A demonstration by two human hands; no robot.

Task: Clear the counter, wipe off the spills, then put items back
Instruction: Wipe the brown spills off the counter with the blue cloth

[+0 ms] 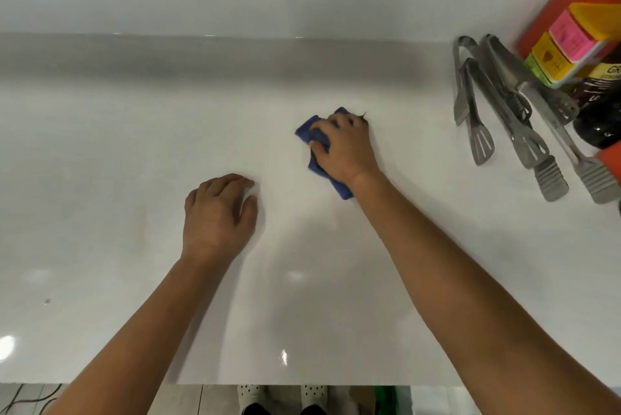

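So this is the wiping stage; the right hand (346,145) is pressed flat on a folded blue cloth (317,137) out in the middle of the white table (134,145), fingers curled over its far edge, so the grip is holding the cloth down more than pinching it; the left hand (220,213) is just resting on the table nearby, fingers loosely bent, holding nothing. There's a little dark smear (363,116) peeking out right at the fingertips, probably the spill being chased; also a small dark speck (47,301) way off near the front left that looks like it hasn't been hit yet. The metal tongs (504,105) are bunched at the right side next to a dark bottle (601,112) and an orange container with coloured labels (571,41), so most of the table is clear. If you want to do this bit well, I'd say keep the palm flat and press evenly, pull the smear toward you instead of pushing it around, refold to a clean face once it picks stuff up; overlap passes, and don't forget that speck on the left.
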